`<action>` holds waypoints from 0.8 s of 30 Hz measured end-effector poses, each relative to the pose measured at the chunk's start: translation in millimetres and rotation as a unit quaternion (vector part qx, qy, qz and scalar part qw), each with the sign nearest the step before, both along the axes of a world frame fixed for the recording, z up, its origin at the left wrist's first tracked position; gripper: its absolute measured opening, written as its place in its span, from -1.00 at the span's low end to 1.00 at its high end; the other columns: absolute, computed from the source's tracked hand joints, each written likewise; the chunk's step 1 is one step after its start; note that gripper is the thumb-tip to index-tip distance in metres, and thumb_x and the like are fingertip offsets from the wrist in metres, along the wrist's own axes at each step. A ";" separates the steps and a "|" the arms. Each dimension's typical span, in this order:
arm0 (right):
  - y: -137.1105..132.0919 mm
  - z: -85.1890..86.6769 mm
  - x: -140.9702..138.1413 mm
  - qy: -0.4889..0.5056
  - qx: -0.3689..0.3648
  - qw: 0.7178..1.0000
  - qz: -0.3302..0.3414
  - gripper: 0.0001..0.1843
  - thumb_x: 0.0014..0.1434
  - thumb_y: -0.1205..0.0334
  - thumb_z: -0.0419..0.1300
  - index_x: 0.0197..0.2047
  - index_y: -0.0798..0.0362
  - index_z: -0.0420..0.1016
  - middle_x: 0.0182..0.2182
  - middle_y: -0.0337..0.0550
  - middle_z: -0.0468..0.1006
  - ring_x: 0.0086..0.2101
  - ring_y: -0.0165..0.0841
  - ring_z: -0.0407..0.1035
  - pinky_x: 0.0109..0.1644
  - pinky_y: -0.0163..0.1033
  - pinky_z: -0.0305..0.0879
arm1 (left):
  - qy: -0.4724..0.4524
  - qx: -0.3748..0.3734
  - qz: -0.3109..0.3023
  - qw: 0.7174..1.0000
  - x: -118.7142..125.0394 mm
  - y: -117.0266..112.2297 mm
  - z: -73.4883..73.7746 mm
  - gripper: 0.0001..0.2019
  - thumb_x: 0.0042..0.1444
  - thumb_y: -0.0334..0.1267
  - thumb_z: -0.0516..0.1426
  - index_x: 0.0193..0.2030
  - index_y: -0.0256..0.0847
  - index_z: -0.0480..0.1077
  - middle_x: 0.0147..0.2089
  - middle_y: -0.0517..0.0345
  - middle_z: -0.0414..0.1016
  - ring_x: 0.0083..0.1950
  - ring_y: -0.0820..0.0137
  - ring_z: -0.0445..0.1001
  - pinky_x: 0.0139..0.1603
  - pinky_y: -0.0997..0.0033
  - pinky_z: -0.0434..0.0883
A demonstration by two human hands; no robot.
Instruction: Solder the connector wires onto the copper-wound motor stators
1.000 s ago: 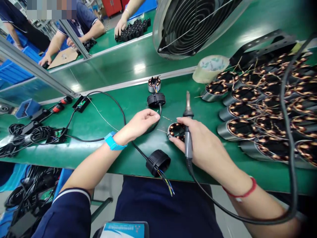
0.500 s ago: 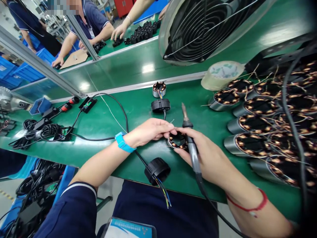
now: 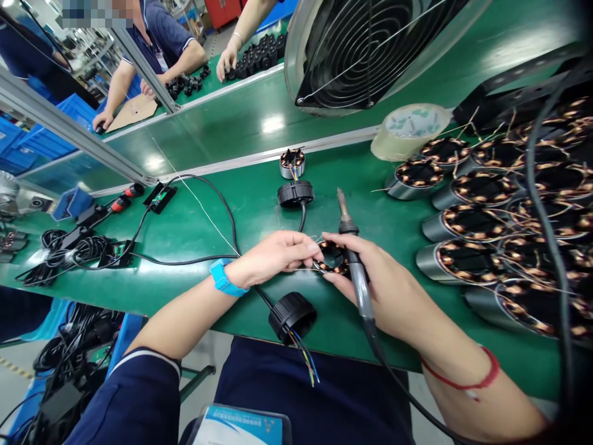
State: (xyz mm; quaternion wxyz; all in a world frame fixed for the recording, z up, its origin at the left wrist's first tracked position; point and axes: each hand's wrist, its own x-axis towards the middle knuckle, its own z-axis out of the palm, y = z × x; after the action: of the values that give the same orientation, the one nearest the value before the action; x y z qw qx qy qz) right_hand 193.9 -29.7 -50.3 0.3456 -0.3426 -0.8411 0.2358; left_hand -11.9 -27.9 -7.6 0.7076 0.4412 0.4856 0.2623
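Left hand: closed, pinching stator edge. Right hand: gripping soldering iron, half hiding stator. Near blue label: print unreadable.

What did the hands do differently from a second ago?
The left hand moved right until its fingertips reached the small round copper-wound stator; whether they pinch a wire is unclear. The right hand kept gripping the black-handled soldering iron, tip pointing away, with its fingers on that stator. The black round cap with coloured wires at the table edge stayed put.
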 end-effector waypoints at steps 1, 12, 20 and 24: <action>0.0 0.0 0.2 0.004 -0.005 1.000 -0.002 -0.55 0.37 0.11 0.08 0.24 0.08 0.17 0.04 0.04 0.43 -0.04 -0.08 0.39 -0.03 0.02 0.39 | 0.011 0.013 0.005 1.000 -0.7 -1.5 0.5 -0.63 0.12 0.03 0.17 -0.31 -0.33 0.39 -0.47 0.28 0.28 -0.56 0.65 0.05 -0.53 0.55 -0.04; -3.2 -2.1 -4.8 0.000 0.032 0.999 -0.006 -0.48 0.34 0.18 0.09 0.30 0.11 0.13 0.05 0.11 0.39 -0.04 -0.05 0.35 -0.02 0.07 0.37 | 0.057 0.038 -0.113 0.991 -11.3 -12.8 5.8 -0.77 0.20 -0.18 0.15 -0.30 -0.32 0.52 -0.42 0.18 0.42 -0.42 0.56 0.24 -0.36 0.52 0.17; 0.9 2.1 3.2 -0.002 0.041 0.999 -0.033 -0.39 0.29 0.30 0.08 0.37 0.03 0.03 0.18 0.07 0.30 0.08 -0.04 0.29 0.08 0.10 0.33 | 0.125 0.152 -0.141 0.970 -18.4 -27.7 25.1 -0.66 0.16 -0.12 0.20 0.00 -0.28 0.42 -0.28 0.14 0.40 -0.35 0.52 0.30 -0.32 0.52 0.28; 0.2 7.5 6.8 0.029 0.026 0.999 -0.038 -0.37 0.26 0.25 0.12 0.37 -0.01 0.07 0.19 0.02 0.28 0.13 0.01 0.22 0.16 0.18 0.24 | 0.235 0.291 -0.296 0.879 -28.5 -54.2 37.3 -0.44 0.10 0.01 0.24 0.20 -0.14 0.35 0.14 -0.01 0.38 -0.01 0.30 0.43 0.00 0.36 0.38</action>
State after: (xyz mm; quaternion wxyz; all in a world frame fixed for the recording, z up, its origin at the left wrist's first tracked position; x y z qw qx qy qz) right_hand 200.7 -29.6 -42.9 0.3873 -0.3585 -0.8231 0.2098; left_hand -40.4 -82.1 29.7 0.4570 0.7994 0.3856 0.0586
